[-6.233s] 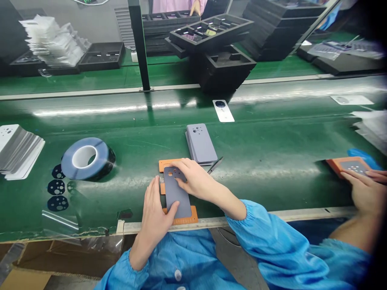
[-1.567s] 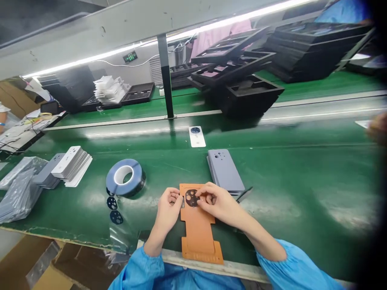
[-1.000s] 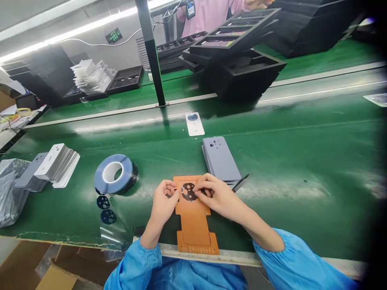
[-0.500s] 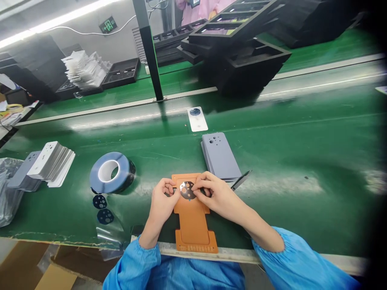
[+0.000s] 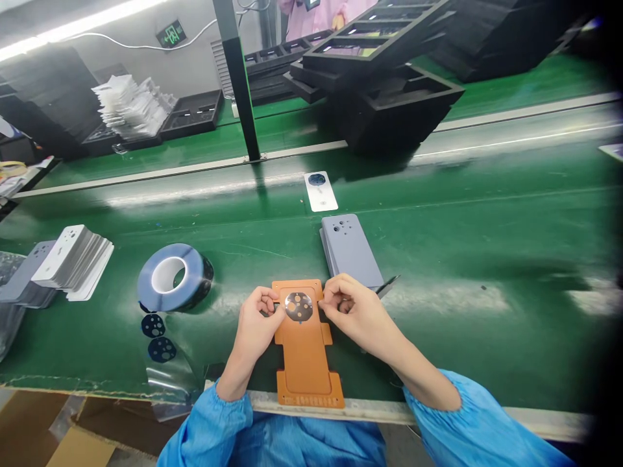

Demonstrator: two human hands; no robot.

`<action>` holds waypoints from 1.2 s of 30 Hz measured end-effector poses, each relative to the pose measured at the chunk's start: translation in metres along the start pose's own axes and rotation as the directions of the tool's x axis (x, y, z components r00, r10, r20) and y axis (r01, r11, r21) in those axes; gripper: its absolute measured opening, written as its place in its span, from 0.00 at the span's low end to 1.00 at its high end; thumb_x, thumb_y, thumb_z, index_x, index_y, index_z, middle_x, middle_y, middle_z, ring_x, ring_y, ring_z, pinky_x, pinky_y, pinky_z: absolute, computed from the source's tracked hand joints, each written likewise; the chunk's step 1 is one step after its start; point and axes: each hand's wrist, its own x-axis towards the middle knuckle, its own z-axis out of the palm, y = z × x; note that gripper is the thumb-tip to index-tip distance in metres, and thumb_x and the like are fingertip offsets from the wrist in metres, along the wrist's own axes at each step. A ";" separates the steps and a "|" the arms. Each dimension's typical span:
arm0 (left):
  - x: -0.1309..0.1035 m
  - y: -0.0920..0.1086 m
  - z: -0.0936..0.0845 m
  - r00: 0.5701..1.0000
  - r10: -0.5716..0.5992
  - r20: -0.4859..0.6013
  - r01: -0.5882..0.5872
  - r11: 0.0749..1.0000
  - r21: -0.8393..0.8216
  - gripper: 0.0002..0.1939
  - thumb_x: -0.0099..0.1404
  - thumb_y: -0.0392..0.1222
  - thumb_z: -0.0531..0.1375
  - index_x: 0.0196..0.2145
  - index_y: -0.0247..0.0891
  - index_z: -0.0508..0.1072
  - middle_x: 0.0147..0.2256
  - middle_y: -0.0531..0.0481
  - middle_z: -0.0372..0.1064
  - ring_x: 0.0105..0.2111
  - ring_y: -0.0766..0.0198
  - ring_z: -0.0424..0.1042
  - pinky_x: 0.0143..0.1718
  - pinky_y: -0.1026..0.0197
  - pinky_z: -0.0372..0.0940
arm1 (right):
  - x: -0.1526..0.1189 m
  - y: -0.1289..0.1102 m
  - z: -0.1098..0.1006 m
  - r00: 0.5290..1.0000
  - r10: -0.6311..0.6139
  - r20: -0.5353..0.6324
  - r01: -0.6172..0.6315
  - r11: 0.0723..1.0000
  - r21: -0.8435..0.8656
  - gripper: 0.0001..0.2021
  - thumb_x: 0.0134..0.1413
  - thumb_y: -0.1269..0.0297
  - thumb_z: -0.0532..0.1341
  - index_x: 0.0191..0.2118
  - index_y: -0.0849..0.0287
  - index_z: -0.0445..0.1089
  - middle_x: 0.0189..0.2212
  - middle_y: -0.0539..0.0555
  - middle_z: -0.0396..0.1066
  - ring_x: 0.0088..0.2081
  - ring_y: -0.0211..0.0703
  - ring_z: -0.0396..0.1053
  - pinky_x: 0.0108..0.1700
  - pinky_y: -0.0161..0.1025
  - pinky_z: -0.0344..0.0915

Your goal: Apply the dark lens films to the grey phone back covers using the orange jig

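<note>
An orange fixture plate lies in front of me at the table edge. Near its far end sits a round black sticker with several holes. My left hand is closed at the plate's left edge, its thumb tip beside the sticker. My right hand is pinched closed at the plate's right edge; what its fingertips hold, if anything, is hidden. A dark pointed tool sticks out behind that hand, and I cannot tell whether it is held. Just beyond lies a stack of grey phone-back panels.
A blue film roll stands at left, its strip carrying round stickers. Further left are stacked white panels. A white panel with a dark sticker lies ahead. Black trays rise behind, near a post. A person in pink stands beyond.
My right hand has moved off the round sticker to the plate's right edge. My left hand stays at the left edge. The whole view has shifted slightly.
</note>
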 end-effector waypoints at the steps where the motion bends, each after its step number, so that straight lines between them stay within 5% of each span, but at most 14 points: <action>1: 0.000 -0.001 0.000 1.000 0.000 0.003 0.000 1.000 0.005 0.09 0.54 0.37 0.65 0.34 0.38 0.71 0.25 0.58 0.60 0.27 0.69 0.62 0.30 0.67 0.58 | 0.000 -0.001 0.001 1.000 0.013 -0.002 -0.013 1.000 -0.018 0.04 0.56 0.67 0.61 0.31 0.55 0.66 0.31 0.50 0.70 0.26 0.36 0.65 0.27 0.35 0.64; 8: 0.000 -0.003 0.000 1.000 -0.002 0.007 0.001 0.999 0.054 0.09 0.56 0.39 0.65 0.34 0.37 0.71 0.25 0.59 0.59 0.26 0.70 0.62 0.29 0.68 0.58 | 0.001 -0.005 0.010 1.000 0.020 0.011 -0.018 0.990 -0.143 0.07 0.58 0.65 0.60 0.29 0.55 0.64 0.24 0.48 0.69 0.24 0.38 0.65 0.29 0.37 0.64; 18: 0.000 -0.003 0.000 1.000 0.007 0.003 -0.008 0.997 0.073 0.09 0.55 0.40 0.64 0.35 0.38 0.70 0.25 0.59 0.59 0.26 0.69 0.61 0.28 0.67 0.56 | -0.002 -0.006 0.004 0.999 -0.002 0.042 0.006 0.996 -0.090 0.04 0.55 0.70 0.59 0.30 0.55 0.65 0.24 0.47 0.68 0.25 0.37 0.66 0.28 0.35 0.63; 21: 0.000 -0.004 0.000 1.000 0.010 0.008 -0.011 0.997 0.071 0.09 0.55 0.40 0.64 0.35 0.38 0.70 0.25 0.59 0.59 0.26 0.69 0.62 0.28 0.67 0.56 | -0.001 -0.011 -0.015 0.998 -0.039 -0.046 0.034 0.995 -0.099 0.02 0.57 0.67 0.61 0.33 0.55 0.69 0.26 0.48 0.70 0.27 0.39 0.68 0.29 0.36 0.64; 25: 0.000 -0.006 -0.001 1.000 0.008 0.017 -0.009 0.997 0.083 0.09 0.55 0.41 0.63 0.35 0.38 0.71 0.25 0.59 0.59 0.25 0.69 0.61 0.29 0.66 0.57 | 0.025 -0.014 -0.059 0.978 -0.154 -0.140 0.095 0.928 -0.362 0.06 0.60 0.63 0.62 0.41 0.55 0.74 0.35 0.53 0.74 0.37 0.46 0.73 0.39 0.42 0.69; 28: 0.000 -0.007 -0.001 1.000 0.018 0.019 -0.020 0.997 0.079 0.10 0.54 0.42 0.62 0.35 0.38 0.71 0.25 0.59 0.58 0.25 0.68 0.61 0.30 0.66 0.57 | 0.065 -0.009 -0.091 0.984 -0.172 -0.048 0.116 0.818 -0.563 0.15 0.60 0.60 0.63 0.52 0.55 0.74 0.51 0.59 0.73 0.54 0.56 0.70 0.55 0.51 0.68; 31: -0.001 -0.005 -0.002 0.999 0.015 0.031 -0.017 0.997 0.073 0.10 0.54 0.43 0.62 0.34 0.38 0.71 0.25 0.59 0.59 0.24 0.68 0.61 0.29 0.65 0.58 | 0.106 0.002 -0.112 0.997 -0.035 0.069 0.071 0.773 -0.630 0.29 0.58 0.56 0.65 0.64 0.56 0.66 0.65 0.64 0.62 0.66 0.64 0.58 0.65 0.58 0.58; 36: -0.004 0.001 -0.005 0.999 0.016 0.035 -0.019 0.998 0.065 0.08 0.56 0.43 0.61 0.33 0.38 0.70 0.24 0.59 0.58 0.24 0.67 0.61 0.29 0.65 0.58 | 0.139 0.016 -0.122 0.988 0.059 0.143 0.044 0.780 -0.624 0.32 0.52 0.54 0.70 0.62 0.55 0.69 0.65 0.65 0.64 0.64 0.67 0.63 0.65 0.59 0.60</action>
